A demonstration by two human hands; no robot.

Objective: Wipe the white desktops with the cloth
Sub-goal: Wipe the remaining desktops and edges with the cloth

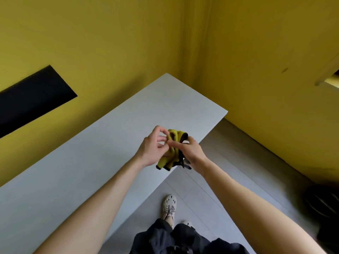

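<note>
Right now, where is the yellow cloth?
In the head view, the yellow cloth is held bunched between the left hand and the right hand, above the near edge of the white desktop.

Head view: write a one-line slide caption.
Left hand and right hand hold a bunched yellow cloth over the white desktop edge, yellow walls behind.

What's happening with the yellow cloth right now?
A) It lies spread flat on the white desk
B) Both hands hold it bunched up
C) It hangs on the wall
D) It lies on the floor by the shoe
B: the left hand and right hand both pinch the bunched cloth by the white desktop edge.
</note>
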